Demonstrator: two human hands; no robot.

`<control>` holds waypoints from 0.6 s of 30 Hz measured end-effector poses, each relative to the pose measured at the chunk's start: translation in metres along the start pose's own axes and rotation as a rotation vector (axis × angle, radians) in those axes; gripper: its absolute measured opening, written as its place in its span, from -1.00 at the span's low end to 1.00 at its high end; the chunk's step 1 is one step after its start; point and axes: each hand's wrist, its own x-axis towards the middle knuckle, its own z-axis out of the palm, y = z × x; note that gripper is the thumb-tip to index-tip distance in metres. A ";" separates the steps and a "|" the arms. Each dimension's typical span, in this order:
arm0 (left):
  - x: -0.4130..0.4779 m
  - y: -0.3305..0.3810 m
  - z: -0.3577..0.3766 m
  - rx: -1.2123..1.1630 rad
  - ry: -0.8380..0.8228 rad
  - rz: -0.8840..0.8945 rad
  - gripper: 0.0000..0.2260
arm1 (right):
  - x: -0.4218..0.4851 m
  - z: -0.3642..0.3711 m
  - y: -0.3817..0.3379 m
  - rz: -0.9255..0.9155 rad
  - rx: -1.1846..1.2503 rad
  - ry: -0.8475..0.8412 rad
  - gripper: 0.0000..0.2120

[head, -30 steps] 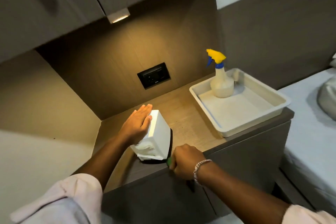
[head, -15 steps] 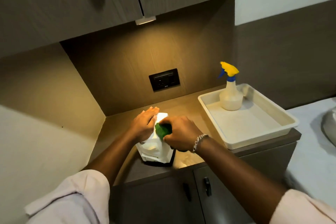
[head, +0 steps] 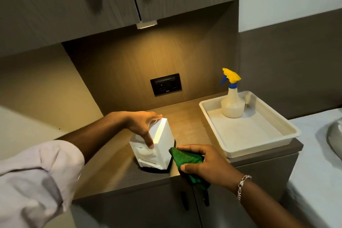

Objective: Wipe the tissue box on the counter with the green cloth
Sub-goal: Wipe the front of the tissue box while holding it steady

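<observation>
White tissue box (head: 160,142) stands on end near the front of the wooden surface (head: 188,127), long axis upright, its tissue slot facing the person. Left hand (head: 142,126) grips its top, fingers spread; right hand (head: 205,163) is closed around the green cloth (head: 183,159), pressed against the box's lower right side. Further right, a cream tray (head: 259,146) holds a spray bottle (head: 232,102)

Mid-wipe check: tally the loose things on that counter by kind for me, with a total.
Tissue box: 1, steadied by the left hand
Green cloth: 1, gripped in the right hand, against the box's lower right side
Spray bottle: 1, upright in the tray
Tray: 1
Total: 4
</observation>
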 end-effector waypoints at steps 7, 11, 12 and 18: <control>-0.001 0.024 0.019 0.117 0.320 -0.197 -0.18 | 0.007 -0.003 0.025 -0.058 0.153 0.207 -0.54; 0.011 0.049 0.020 0.066 0.364 -0.481 -0.18 | 0.006 0.003 0.036 -0.070 0.249 0.317 -0.53; 0.014 0.054 0.020 0.041 0.352 -0.548 -0.14 | 0.006 0.007 0.038 -0.074 0.271 0.344 -0.53; 0.023 0.076 0.004 -0.180 0.126 -0.771 -0.15 | 0.006 0.038 0.043 -0.136 0.370 0.487 -0.51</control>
